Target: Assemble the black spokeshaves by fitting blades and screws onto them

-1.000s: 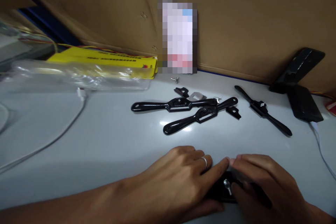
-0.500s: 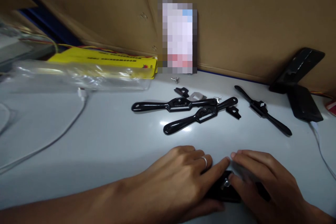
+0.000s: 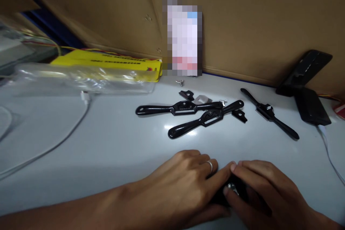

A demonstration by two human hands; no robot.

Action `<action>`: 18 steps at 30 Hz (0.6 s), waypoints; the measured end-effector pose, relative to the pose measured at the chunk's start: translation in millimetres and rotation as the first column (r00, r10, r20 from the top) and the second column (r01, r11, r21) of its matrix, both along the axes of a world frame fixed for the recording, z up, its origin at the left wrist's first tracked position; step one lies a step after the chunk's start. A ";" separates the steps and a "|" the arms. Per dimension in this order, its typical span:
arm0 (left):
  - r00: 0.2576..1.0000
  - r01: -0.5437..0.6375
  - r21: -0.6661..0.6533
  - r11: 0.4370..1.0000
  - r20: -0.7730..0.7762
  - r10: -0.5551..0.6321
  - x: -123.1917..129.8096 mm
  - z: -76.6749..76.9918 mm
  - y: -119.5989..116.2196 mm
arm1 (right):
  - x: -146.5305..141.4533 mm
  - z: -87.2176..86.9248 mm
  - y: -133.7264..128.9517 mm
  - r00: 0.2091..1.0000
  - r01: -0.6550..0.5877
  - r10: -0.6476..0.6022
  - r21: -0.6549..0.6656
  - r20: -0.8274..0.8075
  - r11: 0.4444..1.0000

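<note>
A black spokeshave [image 3: 239, 182] lies low at the front of the table, mostly covered by my hands. My left hand [image 3: 185, 179], a ring on one finger, is closed around its left side. My right hand [image 3: 275, 187] closes on its right side, the thumb by the silver thumbscrew [image 3: 231, 187] and the fingertips meeting my left index finger. Beyond them lie two black spokeshave bodies [image 3: 153, 110] [image 3: 185, 128], their handles crossing. Near these are black cap plates [image 3: 186, 95] [image 3: 238, 115], a silver blade [image 3: 199, 99] and loose thumbscrews [image 3: 179, 83] [image 3: 223, 103].
Another spokeshave [image 3: 285, 128], with its screw fitted, lies at the right. Behind it stands a black angled device [image 3: 312, 106]. Yellow printed cards [image 3: 107, 63], clear plastic packaging [image 3: 121, 84] and a white cable [image 3: 72, 127] are at left. A cardboard wall [image 3: 242, 25] closes the back.
My right hand's fingers have drawn lower and closer to my left index finger, and the thumb has shifted left beside the thumbscrew. My left hand has stayed in place.
</note>
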State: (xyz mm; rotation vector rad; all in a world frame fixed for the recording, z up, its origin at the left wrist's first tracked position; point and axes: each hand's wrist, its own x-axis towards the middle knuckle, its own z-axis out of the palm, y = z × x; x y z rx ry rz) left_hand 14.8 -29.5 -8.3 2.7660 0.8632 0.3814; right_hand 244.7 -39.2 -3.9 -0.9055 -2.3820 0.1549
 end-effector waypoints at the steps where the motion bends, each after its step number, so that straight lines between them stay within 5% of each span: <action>1: 1.000 0.000 0.000 1.000 0.000 0.000 0.0 -0.3 0.1 | -0.4 -0.3 0.0 1.000 0.021 -0.021 0.007 0.006 1.000; 5: 1.000 -0.007 -0.004 1.000 0.001 0.007 0.5 -0.6 -0.1 | -0.5 0.1 0.1 0.998 0.061 -0.061 -0.008 0.010 0.998; 10: 1.000 -0.009 0.001 1.000 0.009 0.009 0.9 -0.7 -0.6 | 2.5 5.7 1.1 0.990 -0.120 0.116 0.049 0.086 0.992; 18: 1.000 -0.009 -0.031 0.999 0.019 0.009 0.7 1.5 -0.4 | 2.9 -1.1 0.4 0.992 -0.098 0.097 0.009 0.076 0.995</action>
